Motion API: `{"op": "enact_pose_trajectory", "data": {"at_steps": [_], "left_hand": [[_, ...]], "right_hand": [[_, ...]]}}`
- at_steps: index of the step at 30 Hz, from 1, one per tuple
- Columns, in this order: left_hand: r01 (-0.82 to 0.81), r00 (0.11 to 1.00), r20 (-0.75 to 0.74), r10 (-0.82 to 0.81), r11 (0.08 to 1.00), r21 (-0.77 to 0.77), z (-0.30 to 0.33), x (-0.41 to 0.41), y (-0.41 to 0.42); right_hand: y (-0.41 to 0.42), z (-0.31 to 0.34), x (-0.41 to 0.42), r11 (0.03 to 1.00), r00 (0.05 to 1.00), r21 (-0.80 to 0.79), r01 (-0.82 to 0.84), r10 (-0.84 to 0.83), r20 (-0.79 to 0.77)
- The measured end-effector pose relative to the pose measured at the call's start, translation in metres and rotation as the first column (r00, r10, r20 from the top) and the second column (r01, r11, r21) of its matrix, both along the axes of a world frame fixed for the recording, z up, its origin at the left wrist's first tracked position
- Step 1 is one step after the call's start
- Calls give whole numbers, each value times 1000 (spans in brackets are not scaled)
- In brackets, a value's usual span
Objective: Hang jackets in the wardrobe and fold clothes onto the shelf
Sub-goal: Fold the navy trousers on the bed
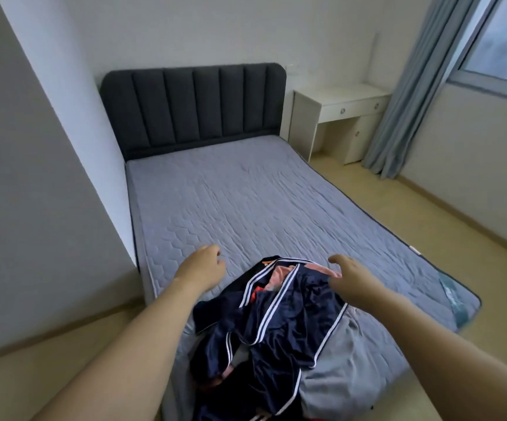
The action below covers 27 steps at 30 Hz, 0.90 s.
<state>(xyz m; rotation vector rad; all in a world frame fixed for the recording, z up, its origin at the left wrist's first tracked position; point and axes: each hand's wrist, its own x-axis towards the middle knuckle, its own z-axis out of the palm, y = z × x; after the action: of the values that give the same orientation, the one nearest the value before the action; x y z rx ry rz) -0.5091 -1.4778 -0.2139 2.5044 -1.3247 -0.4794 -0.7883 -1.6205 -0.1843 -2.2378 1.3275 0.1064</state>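
Observation:
A heap of clothes lies at the foot of the bed (246, 202). On top is a crumpled navy jacket (279, 326) with white stripes. A pink garment (279, 273) shows at the heap's far end, and a grey garment (337, 378) lies at its right. My left hand (203, 265) hovers over the mattress just left of the heap, fingers loosely curled, holding nothing. My right hand (349, 276) is above the heap's far right edge, thumb and fingers apart, by the pink cloth. Whether it touches the cloth I cannot tell.
A dark padded headboard (194, 104) stands at the far end of the bed. A white desk (340, 117) with drawers is at the back right, beside a blue-grey curtain (422, 86) and a window. A wall runs along the bed's left side. Wooden floor lies to the right.

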Motion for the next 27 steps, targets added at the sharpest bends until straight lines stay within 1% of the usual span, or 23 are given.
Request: {"op": "enact_pose_trajectory", "data": {"at_steps": [2,5,9,11,13,16,18,21,24,27], "left_hand": [[-20,998,-64,19,1000,-9,-21,-29,-48],[-24,993,-115,24,1000,1,-56,-72,-123],[-75,978,-187,95,991,108,-113,-113,-193],[-109,964,-220,150,976,188,-146,-122,-213],[-158,943,-252,219,958,239,-180,-123,-233],[-221,914,-282,292,941,256,-248,-121,-280],[-222,916,-281,287,945,241,-304,-118,-320],[-224,928,-264,263,960,169,-397,-118,-386],[-246,955,-154,255,966,78,-476,-116,-444],[-343,936,-35,350,930,135,-531,-115,-479]], "right_hand": [[-51,-16,-21,1000,1000,17,18,-17,-25],[-134,-55,-49,997,997,71,33,-28,-71],[-233,-128,-61,985,996,169,23,-7,-92],[-264,-167,-58,969,996,245,-15,35,-80],[-293,-209,-48,958,992,276,-79,102,-71],[-343,-290,-32,945,987,296,-138,158,-43],[-373,-355,-24,949,982,272,-162,183,-54],[-410,-453,-21,961,972,226,-157,191,-138],[-429,-529,-26,977,955,151,-153,185,-233],[-434,-572,-28,988,953,63,-142,154,-262]]}}
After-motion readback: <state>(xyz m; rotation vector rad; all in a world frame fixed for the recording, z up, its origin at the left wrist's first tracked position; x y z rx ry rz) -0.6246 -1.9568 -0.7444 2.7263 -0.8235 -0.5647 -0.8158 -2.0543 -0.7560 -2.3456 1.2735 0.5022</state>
